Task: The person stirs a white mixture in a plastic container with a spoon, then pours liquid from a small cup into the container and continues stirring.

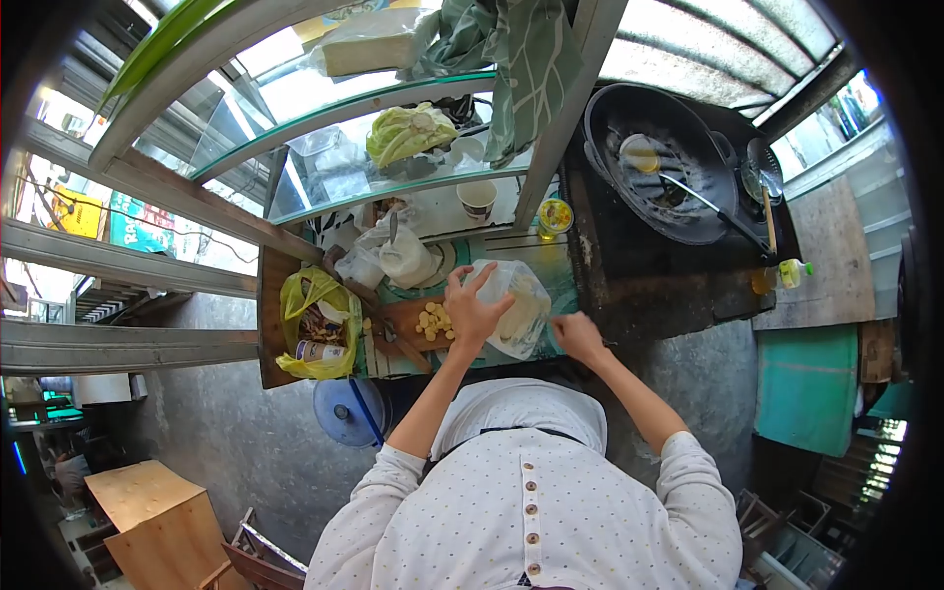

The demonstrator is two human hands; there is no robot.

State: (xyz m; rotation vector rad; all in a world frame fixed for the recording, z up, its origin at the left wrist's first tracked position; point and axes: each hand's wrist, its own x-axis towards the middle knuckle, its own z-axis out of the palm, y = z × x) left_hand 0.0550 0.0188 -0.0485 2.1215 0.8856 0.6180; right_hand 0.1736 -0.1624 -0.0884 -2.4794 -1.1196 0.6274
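Note:
My left hand (476,307) has its fingers spread at the left side of a clear plastic bag (523,313), which holds something pale. To the right of the bag, my right hand (578,336) is closed, its fingertips curled in near the bag's edge; whether anything is in them is hidden. Small yellowish round slices (434,321) lie on a brown cutting board (401,316) just left of my left hand. A knife (405,348) rests across the board's left part.
A yellow bag of scraps (320,324) sits at the counter's left end. Behind are a white plastic bag (407,262), a paper cup (476,200) and a yellow-lidded jar (555,217). On the right stands a large black wok (654,162) with a ladle; a small bottle (790,274) is near it.

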